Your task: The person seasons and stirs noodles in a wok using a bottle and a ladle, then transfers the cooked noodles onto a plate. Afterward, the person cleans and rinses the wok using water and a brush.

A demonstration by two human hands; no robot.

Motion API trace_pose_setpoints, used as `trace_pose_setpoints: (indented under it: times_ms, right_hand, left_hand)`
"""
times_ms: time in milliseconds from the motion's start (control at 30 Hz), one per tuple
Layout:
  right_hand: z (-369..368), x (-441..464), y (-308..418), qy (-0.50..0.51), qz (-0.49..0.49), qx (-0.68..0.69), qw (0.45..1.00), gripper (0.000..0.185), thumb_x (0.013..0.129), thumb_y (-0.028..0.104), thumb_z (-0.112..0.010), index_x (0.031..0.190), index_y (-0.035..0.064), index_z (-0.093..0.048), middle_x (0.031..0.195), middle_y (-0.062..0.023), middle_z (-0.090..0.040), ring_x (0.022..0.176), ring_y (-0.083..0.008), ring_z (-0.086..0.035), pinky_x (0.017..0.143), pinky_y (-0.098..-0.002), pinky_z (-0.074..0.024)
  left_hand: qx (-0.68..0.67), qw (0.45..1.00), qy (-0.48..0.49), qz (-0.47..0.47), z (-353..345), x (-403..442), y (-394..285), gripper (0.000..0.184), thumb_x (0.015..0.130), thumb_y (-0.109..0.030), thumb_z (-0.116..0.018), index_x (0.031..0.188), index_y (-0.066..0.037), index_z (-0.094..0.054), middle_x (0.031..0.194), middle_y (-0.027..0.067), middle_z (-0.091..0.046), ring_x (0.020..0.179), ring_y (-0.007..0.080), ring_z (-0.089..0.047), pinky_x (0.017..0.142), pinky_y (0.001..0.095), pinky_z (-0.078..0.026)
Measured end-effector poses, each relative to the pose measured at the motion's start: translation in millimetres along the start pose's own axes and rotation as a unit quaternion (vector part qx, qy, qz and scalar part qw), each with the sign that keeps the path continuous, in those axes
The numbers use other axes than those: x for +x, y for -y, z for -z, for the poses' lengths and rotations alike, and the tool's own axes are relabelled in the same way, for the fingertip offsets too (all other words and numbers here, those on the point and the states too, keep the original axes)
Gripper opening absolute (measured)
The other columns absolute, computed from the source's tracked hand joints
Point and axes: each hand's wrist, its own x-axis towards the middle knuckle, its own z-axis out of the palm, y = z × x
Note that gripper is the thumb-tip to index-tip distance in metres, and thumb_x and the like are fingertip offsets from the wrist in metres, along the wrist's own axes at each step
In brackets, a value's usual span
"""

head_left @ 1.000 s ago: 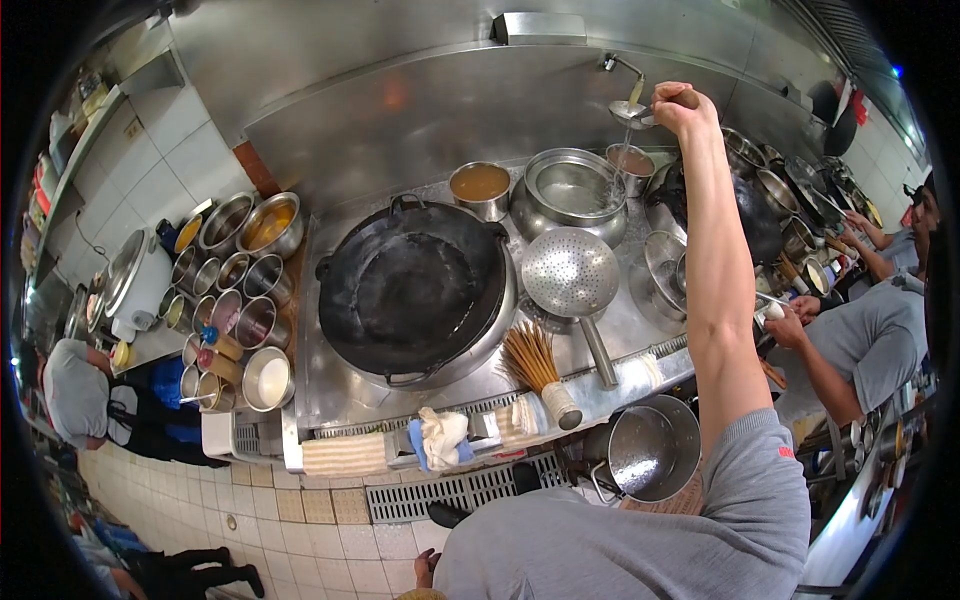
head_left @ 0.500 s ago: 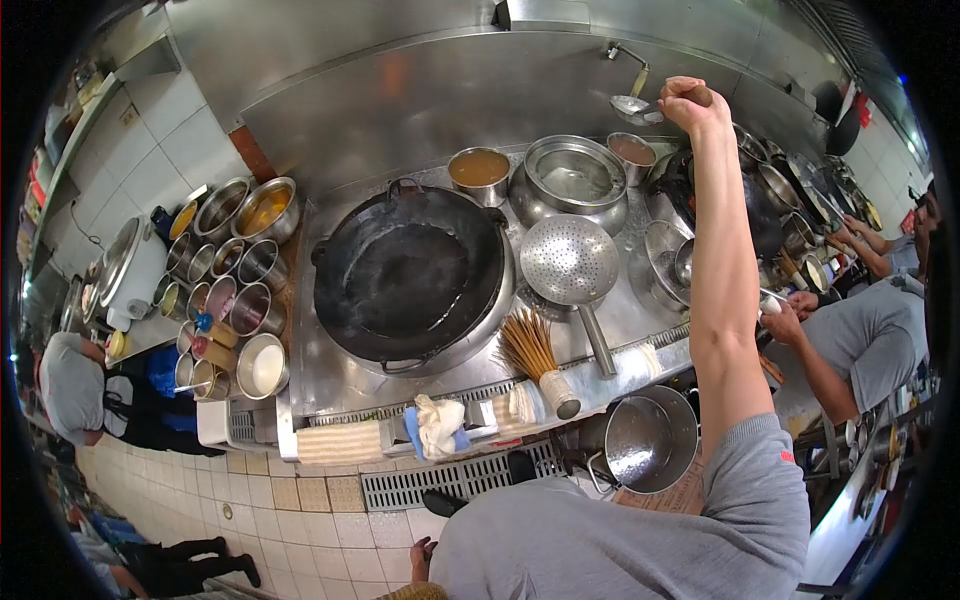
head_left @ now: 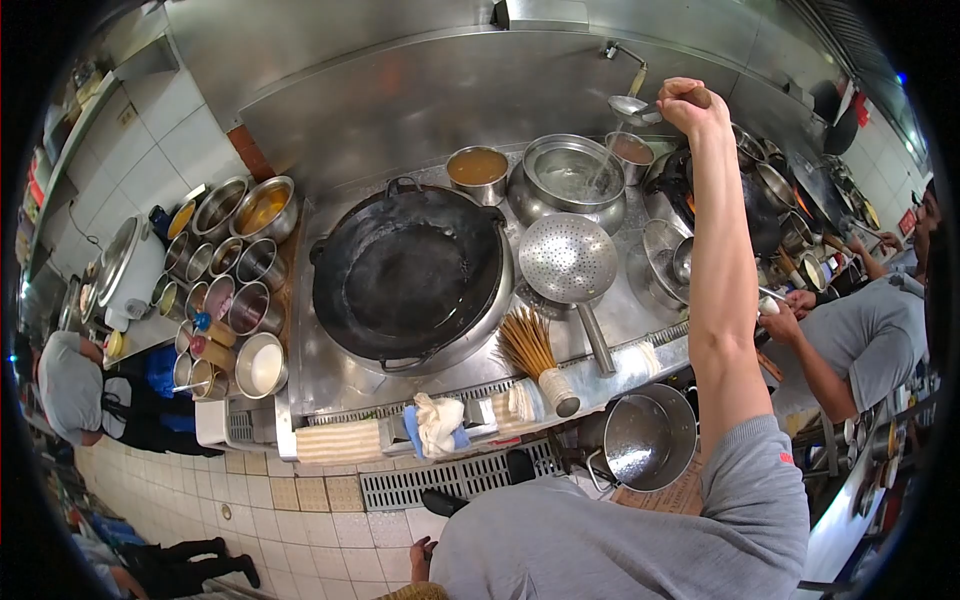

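Note:
My right hand (head_left: 690,105) is wrapped round the wooden-ended handle of a ladle (head_left: 632,110), arm stretched far forward. The metal bowl of the ladle sits right under the tap spout (head_left: 640,78) on the back wall. Water spills from the ladle into the round metal pot (head_left: 530,200) below, which has water in it. Low beside my body hangs my left hand (head_left: 422,553), fingers loosely apart, nothing seen in it. Left of the pot is a large black wok (head_left: 408,275) with a little steam. A perforated strainer (head_left: 568,260) rests in front of the pot.
A bamboo brush (head_left: 535,355) and folded cloths (head_left: 437,425) lie along the stove's front edge. Containers with sauces (head_left: 262,365) crowd the left side. A deep pot (head_left: 650,438) stands below the edge. Co-workers work at right (head_left: 850,340) and left (head_left: 75,385).
Water now pours from the ladle into the pot and ripples its surface. The ladle has tipped very slightly; my right arm has hardly moved. At the right, a co-worker's pan has shifted.

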Motion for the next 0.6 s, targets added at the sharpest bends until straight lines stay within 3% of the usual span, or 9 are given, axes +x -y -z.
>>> trace_pose_setpoints:
  times_ms: [133, 233, 433, 600]
  right_hand:
    - [1, -2, -3, 0.009, 0.005, -0.01, 1.0, 0.068, 0.093, 0.006, -0.036, 0.144, 0.0049, 0.008, 0.065, -0.0043, -0.046, 0.047, -0.0141, -0.047, 0.041, -0.0228, -0.0432]
    - [1, 0, -1, 0.012, 0.004, -0.013, 1.0, 0.068, 0.094, 0.006, -0.036, 0.144, 0.0049, 0.009, 0.064, -0.0038, -0.045, 0.047, -0.0142, -0.047, 0.041, -0.0228, -0.0426]
    - [1, 1, 1, 0.015, -0.002, -0.017, 1.0, 0.07, 0.093, 0.006, -0.038, 0.145, 0.0055, 0.008, 0.065, -0.0041, -0.045, 0.047, -0.0144, -0.046, 0.042, -0.0238, -0.0422]
    - [1, 5, 3, 0.011, 0.012, -0.015, 1.0, 0.073, 0.091, 0.005, -0.041, 0.145, 0.0059, 0.008, 0.068, -0.0056, -0.045, 0.048, -0.0143, -0.046, 0.041, -0.0235, -0.0421]
  left_hand:
    - [0.06, 0.998, -0.007, -0.001, 2, -6, -12, 0.05, 0.071, -0.037, -0.08, 0.113, -0.012, -0.068, 0.11, 0.0142, -0.067, 0.104, 0.0307, -0.063, 0.091, 0.0372, -0.05]
    - [-0.019, 1.0, -0.004, -0.009, -2, 0, 2, 0.05, 0.071, -0.036, -0.08, 0.113, -0.012, -0.068, 0.11, 0.0153, -0.067, 0.104, 0.0307, -0.063, 0.092, 0.0369, -0.049]
    - [0.061, 0.998, -0.009, 0.001, 5, -16, -22, 0.048, 0.071, -0.035, -0.079, 0.111, -0.01, -0.069, 0.107, 0.0168, -0.068, 0.102, 0.0314, -0.064, 0.09, 0.0377, -0.05]
    - [0.052, 0.999, -0.015, 0.002, 4, -17, -20, 0.048, 0.071, -0.035, -0.079, 0.11, -0.009, -0.069, 0.106, 0.0178, -0.068, 0.102, 0.0314, -0.064, 0.088, 0.0378, -0.051]
